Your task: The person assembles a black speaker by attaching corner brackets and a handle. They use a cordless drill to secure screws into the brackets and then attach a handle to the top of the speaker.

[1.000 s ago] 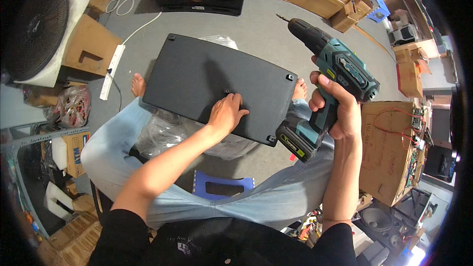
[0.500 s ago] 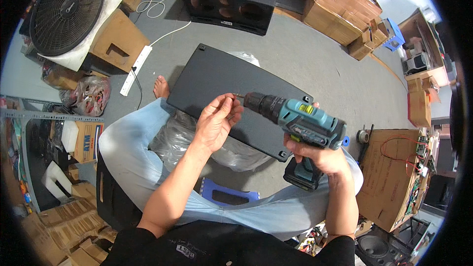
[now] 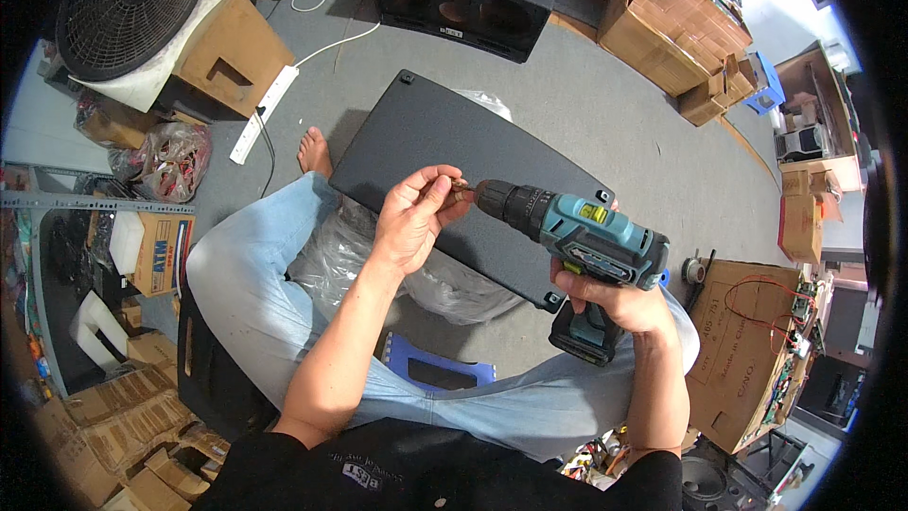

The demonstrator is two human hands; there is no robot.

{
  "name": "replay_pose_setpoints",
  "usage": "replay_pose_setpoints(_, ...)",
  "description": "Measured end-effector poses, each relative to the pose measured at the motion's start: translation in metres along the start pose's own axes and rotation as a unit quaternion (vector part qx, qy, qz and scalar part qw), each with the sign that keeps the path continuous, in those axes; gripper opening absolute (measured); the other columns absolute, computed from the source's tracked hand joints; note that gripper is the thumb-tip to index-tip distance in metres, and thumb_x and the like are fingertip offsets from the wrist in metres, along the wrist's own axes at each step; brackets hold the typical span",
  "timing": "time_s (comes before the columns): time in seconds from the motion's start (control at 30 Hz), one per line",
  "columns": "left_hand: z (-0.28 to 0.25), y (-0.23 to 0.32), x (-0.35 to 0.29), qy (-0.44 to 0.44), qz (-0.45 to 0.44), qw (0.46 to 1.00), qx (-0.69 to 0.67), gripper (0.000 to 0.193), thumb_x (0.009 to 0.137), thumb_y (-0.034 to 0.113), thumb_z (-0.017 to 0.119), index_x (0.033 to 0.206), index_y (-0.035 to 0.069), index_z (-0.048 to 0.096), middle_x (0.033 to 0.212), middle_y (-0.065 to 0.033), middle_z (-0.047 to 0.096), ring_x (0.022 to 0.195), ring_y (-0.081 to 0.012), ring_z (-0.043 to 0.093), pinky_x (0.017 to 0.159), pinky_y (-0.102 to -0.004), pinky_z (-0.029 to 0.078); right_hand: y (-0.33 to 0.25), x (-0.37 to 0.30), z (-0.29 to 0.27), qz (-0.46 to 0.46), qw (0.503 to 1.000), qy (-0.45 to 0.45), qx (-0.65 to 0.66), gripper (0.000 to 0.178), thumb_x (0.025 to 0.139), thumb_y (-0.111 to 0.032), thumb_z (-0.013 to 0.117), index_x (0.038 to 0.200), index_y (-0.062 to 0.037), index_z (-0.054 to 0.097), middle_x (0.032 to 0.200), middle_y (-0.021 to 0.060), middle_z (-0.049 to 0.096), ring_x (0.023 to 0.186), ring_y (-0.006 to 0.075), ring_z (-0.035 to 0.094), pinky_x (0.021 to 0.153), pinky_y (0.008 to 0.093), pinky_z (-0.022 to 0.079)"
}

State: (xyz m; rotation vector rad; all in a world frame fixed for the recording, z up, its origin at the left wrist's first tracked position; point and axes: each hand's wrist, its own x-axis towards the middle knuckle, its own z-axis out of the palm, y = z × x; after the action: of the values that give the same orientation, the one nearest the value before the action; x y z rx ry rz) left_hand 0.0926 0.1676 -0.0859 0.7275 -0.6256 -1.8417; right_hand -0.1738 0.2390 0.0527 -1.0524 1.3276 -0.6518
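My right hand (image 3: pixel 624 308) grips a teal and black cordless drill (image 3: pixel 610 241) by its handle, with the chuck aimed to the left. At the drill's front, my left hand (image 3: pixel 409 220) is closed in a pinch at the tip of the bit (image 3: pixel 469 186). Whether a small screw sits between those fingertips cannot be made out. Below both hands lies a black textured box (image 3: pixel 482 137), with small dark feet at its visible corners. Crumpled clear plastic (image 3: pixel 459 291) spreads under its near side.
A black speaker cabinet (image 3: pixel 463 0) with round holes stands beyond. On the left are a large round fan (image 3: pixel 137 5) and a white power strip (image 3: pixel 265 114) with cords. Cardboard boxes (image 3: pixel 672 28) line the right. A blue plastic stool (image 3: pixel 402 355) sits between my legs.
My left fingertips and the drill's chuck have come slightly closer together. The whole view has shifted a little, and both hands keep nearly the same pose.
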Motion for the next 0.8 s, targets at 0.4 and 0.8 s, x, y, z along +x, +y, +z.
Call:
replay_pose_setpoints(0.4, -0.018, 0.022, 0.001, -0.091, -0.038, 0.986, 0.136, 0.02, 0.106, 0.013, 0.059, 0.118, 0.0, 0.068, 0.108, -0.0125, 0.074, 0.101, -0.0264, 0.075, 0.086, -0.0363, 0.065, 0.007, -0.004, -0.005, -0.007, 1.0, -0.009, 0.002, 0.024, 0.084, -0.015, 0.085, 0.099, -0.0033, 0.07, 0.077, 0.0006, 0.067, 0.059, 0.0112, 0.059, 0.059, 0.0276, 0.05)
replay_pose_setpoints(0.8, -0.017, -0.055, 0.022, -0.001, 0.035, 0.858, 0.512, 0.035, 0.093, 0.009, 0.076, 0.127, 0.007, 0.065, 0.105, -0.0056, 0.072, 0.084, -0.0144, 0.068, 0.076, -0.0303, 0.056, -0.003, -0.015, -0.023, -0.08, 0.991, 0.092, 0.064, 0.021, 0.083, -0.01, 0.079, 0.101, -0.003, 0.071, 0.087, 0.005, 0.068, 0.06, 0.0116, 0.059, 0.056, 0.0277, 0.05)
